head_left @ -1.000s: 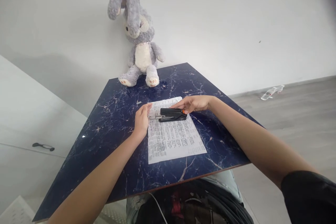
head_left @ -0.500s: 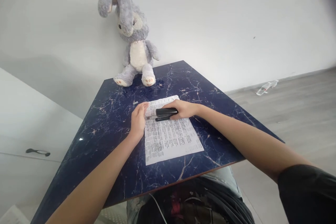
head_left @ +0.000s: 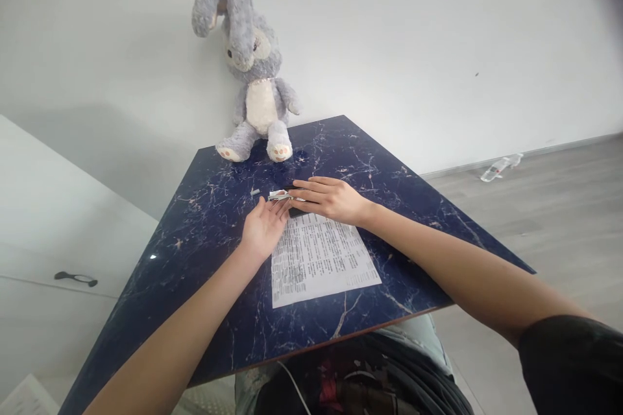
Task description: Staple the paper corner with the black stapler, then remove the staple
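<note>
The right hand (head_left: 335, 200) lay flat, fingers extended, pressing down on the black stapler (head_left: 293, 205) at the top left corner of the printed sheet (head_left: 321, 259) on the desk (head_left: 214, 207). The left hand (head_left: 265, 228) rested open beside the corner, steadying the paper, its grip holding nothing. Judged step: stapling in progress. Next move would call for a firm downward press, sheet kept still.

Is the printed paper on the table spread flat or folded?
Spread flat: the printed paper lies fully on the dark marble table, its near corners down, no crease visible. Its far end is hidden under the right hand.
</note>
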The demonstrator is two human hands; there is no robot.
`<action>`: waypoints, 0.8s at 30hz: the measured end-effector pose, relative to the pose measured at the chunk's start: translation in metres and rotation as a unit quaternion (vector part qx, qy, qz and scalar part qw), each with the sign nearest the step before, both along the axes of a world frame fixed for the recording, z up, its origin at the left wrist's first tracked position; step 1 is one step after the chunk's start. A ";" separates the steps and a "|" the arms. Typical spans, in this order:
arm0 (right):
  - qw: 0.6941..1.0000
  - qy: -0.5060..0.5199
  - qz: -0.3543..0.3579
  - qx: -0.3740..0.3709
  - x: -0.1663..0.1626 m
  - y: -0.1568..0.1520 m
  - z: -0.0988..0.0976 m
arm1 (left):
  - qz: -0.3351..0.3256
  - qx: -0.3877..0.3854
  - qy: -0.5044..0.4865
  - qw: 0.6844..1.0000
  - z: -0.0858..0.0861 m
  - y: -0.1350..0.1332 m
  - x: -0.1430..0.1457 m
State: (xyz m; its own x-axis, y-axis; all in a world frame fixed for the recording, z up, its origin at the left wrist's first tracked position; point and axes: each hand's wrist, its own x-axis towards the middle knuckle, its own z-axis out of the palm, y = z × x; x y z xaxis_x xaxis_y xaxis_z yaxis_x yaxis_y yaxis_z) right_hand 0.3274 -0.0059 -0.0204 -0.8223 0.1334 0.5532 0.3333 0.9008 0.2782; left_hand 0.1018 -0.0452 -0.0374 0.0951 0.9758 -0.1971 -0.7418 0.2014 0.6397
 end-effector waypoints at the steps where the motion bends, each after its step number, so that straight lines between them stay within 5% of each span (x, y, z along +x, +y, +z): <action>1: 1.000 -0.007 0.000 0.011 0.001 0.000 0.001 | 0.003 -0.004 0.000 1.000 0.001 0.000 0.000; 8: 0.998 -0.027 -0.022 0.054 0.002 0.000 0.004 | 0.016 -0.006 0.028 0.999 0.002 0.001 0.000; 14: 0.999 -0.019 -0.027 0.005 0.002 0.001 0.002 | -0.015 0.044 0.131 0.990 -0.007 0.002 0.000; 19: 0.987 0.090 -0.060 -0.123 -0.001 0.002 -0.001 | 0.038 0.061 0.179 0.981 -0.014 0.005 -0.005; 24: 0.893 0.213 -0.077 -0.389 -0.001 0.008 0.001 | 0.234 0.142 0.281 0.920 -0.007 0.001 -0.012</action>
